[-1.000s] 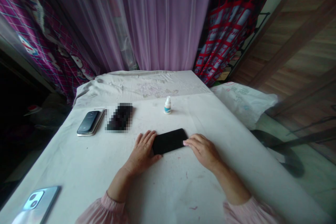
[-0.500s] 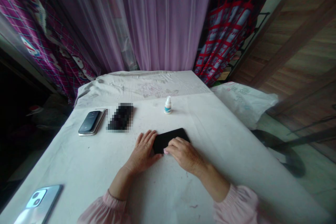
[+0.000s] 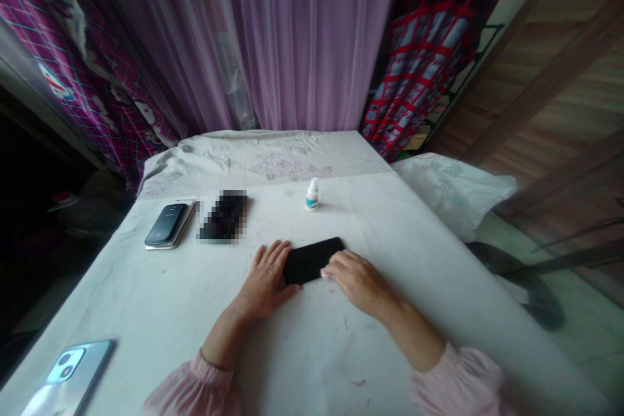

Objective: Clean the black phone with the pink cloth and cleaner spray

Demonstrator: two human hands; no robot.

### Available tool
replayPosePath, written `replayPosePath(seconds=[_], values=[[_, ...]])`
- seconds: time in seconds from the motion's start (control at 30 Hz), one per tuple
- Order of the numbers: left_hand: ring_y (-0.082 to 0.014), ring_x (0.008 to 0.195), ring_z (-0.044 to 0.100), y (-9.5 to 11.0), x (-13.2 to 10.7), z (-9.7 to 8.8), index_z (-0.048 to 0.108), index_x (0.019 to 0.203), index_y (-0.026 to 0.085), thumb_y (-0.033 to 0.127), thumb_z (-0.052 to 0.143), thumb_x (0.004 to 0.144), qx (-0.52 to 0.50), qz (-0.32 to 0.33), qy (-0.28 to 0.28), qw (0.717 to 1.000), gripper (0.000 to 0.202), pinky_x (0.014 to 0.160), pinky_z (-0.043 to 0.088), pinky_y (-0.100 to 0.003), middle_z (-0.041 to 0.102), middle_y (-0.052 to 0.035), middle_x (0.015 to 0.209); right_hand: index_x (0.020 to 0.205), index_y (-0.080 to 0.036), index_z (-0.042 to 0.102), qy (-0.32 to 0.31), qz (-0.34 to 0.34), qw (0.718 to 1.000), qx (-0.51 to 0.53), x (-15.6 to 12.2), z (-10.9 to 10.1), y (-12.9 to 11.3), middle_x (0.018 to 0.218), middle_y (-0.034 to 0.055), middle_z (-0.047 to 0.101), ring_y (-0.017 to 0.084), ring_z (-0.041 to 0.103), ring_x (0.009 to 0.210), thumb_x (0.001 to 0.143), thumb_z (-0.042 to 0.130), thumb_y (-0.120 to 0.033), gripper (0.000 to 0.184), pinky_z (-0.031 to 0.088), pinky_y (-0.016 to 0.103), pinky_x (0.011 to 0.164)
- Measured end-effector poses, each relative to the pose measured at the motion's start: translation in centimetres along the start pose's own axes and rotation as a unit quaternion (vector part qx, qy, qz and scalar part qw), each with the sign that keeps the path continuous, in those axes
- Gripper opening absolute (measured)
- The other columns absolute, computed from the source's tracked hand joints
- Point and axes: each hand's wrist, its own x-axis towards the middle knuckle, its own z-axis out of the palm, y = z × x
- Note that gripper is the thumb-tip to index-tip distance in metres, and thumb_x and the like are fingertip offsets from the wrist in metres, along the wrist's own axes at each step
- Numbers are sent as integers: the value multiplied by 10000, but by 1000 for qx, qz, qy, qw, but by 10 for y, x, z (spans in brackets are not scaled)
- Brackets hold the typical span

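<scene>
A black phone (image 3: 312, 259) lies flat, screen up, on the white cloth-covered table (image 3: 419, 260). My left hand (image 3: 266, 278) rests flat beside its left end, fingers stretched out and touching the phone's edge. My right hand (image 3: 358, 279) lies over the phone's right part, fingers curled and fingertips pressed on the screen near its lower edge. A small white dropper bottle (image 3: 311, 195) with a blue label stands upright behind the phone.
A dark phone (image 3: 167, 225) and a blurred dark object (image 3: 223, 216) lie at the left back. A light blue phone (image 3: 68, 374), camera side up, sits at the near left corner. Purple curtains hang behind; a white bag (image 3: 453, 188) lies off the table's right edge.
My right hand slid left across the phone's screen and has now moved back toward the right. My left hand and the phone have stayed put.
</scene>
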Motion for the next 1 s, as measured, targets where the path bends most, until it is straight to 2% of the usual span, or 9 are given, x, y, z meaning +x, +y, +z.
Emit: replayPosePath(seconds=[0.13,0.23,0.3,0.5,0.6,0.7,0.9,1.0], values=[[-335,1399,308,-1,0,0,333,1454,191,492,608,830,1,10,7,1000,745,1135,194,-560,416,-155,1480,865,-209,661,-10,-9,1000,2,19,16,-28,845,18,609,164,532,831,900,569,-131,125,430,281,757],[-333,1401,303,-2,-1,0,327,1455,178,501,596,841,1,13,7,1000,745,1136,193,-558,408,-161,1484,870,-211,659,-5,-6,1000,6,19,19,-30,849,17,610,162,532,829,898,581,-144,106,432,281,760],[-333,1401,302,-3,-1,0,333,1449,171,496,604,835,2,11,5,1000,746,1137,191,-561,407,-162,1484,886,-209,653,-1,1,1000,14,11,15,-19,864,20,616,160,537,841,902,570,-134,113,439,280,775],[-334,1402,301,-2,-1,1,344,1437,173,484,600,832,-2,9,4,1000,727,1139,185,-570,399,-155,1490,880,-199,651,29,47,998,-5,-22,-13,33,858,34,646,168,573,826,929,501,-126,174,465,297,765],[-335,1399,306,-1,0,0,345,1436,180,469,610,824,1,6,1,1000,727,1140,184,-571,401,-153,1489,874,-201,655,31,48,998,-10,-25,-18,39,837,36,649,172,573,813,938,482,-138,195,467,305,752],[-337,1400,303,-1,0,0,343,1438,175,474,607,827,5,5,-2,1000,730,1138,188,-571,402,-156,1488,876,-192,653,31,23,999,6,-14,-9,22,857,41,641,173,558,825,940,481,-134,193,462,304,761],[-341,1391,319,-4,0,3,338,1451,183,551,578,843,13,17,16,1000,750,1130,212,-560,421,-159,1475,860,-202,661,-5,-17,1000,13,24,23,-33,857,24,625,173,528,839,914,551,-150,133,442,290,768],[-338,1393,315,-6,0,5,332,1453,172,548,590,838,12,17,18,1000,766,1132,210,-557,422,-162,1474,853,-206,663,-6,-16,1000,16,27,27,-37,861,23,628,170,529,833,911,563,-160,125,440,286,761]])
